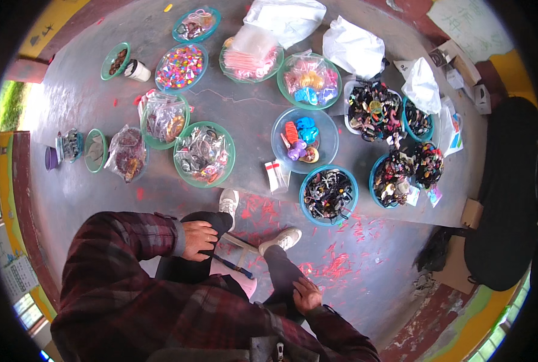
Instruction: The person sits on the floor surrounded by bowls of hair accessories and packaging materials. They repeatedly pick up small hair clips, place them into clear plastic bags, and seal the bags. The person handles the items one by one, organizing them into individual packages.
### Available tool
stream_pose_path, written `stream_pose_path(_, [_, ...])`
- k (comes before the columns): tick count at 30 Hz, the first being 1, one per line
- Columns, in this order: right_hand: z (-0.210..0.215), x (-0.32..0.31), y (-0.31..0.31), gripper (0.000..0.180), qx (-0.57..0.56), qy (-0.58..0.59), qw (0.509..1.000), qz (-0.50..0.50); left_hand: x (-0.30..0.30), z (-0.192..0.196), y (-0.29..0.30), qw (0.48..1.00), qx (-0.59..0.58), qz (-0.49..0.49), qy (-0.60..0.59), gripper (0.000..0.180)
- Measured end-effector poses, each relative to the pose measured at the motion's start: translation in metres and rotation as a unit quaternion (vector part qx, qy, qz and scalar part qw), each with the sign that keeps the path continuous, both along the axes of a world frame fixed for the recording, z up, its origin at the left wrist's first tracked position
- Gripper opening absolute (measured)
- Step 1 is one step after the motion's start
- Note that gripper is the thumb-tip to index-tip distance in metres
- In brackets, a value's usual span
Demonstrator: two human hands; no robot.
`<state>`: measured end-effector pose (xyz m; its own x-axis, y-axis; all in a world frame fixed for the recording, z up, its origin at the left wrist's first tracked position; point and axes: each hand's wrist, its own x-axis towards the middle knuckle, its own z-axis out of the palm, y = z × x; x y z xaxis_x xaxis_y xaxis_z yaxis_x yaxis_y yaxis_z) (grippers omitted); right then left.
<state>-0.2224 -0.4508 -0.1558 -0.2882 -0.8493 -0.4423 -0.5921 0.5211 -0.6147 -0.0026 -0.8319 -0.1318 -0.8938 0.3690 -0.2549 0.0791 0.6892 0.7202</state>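
As far as can be judged, no handling step is under way: both hands are empty and at rest. The left hand [198, 240] lies over the left knee, fingers extended and close together; the right hand [307, 295] sits on the right thigh, fingers loosely bent, gripping nothing. Any next move would seem to call for lifting a hand off the leg and leaning forward, since the nearest goods lie beyond the 2 pale shoes [284, 239]. Just past the shoes runs the near edge of the grey floor [254, 130] that carries the goods. By that edge stands a round blue basin [328, 222] of thin, springy-looking dark bands [328, 194], tangled and flecked with white. Behind it, farther from the edge, a clear basin [328, 151] with smooth, see-through walls holds soft-looking bundles, blue [307, 128], orange-red [291, 133] and purple [296, 151]. To its left, a green bowl [230, 164] is heaped with crinkled, glossy clear packets. Toward the far edge, a bowl brims with small multicoloured pieces [182, 65], and a crumpled white bag [353, 47] looks light and limp. Thin red scraps [335, 265] litter the ground beside the right shoe.
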Motion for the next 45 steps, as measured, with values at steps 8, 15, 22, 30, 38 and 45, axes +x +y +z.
stream_pose_path(8, [-0.011,-0.017,0.009,0.027,-0.085,0.091,0.992,-0.008,0.002,-0.037,-0.034,0.990,-0.037,0.020,0.131,0.023])
stream_pose_path(15, [-0.010,0.028,0.021,0.029,-0.129,0.234,0.964,-0.010,0.002,-0.046,-0.033,0.955,-0.112,0.013,0.275,0.022])
stream_pose_path(22, [0.001,0.093,0.026,0.023,-0.137,0.379,0.915,-0.013,0.033,-0.047,0.025,0.926,-0.172,0.013,0.334,0.020])
stream_pose_path(30, [-0.018,0.143,0.008,0.015,0.057,0.288,0.941,0.171,0.071,-0.061,0.071,0.936,-0.222,-0.028,0.270,0.022])
stream_pose_path(38, [-0.061,0.147,-0.043,0.017,0.084,0.245,0.938,0.231,0.035,-0.080,0.122,0.975,-0.070,0.098,0.186,0.021])
stream_pose_path(45, [-0.144,0.116,-0.092,0.023,0.089,0.231,0.950,0.191,-0.081,-0.180,0.109,0.670,0.407,0.619,-0.055,0.029])
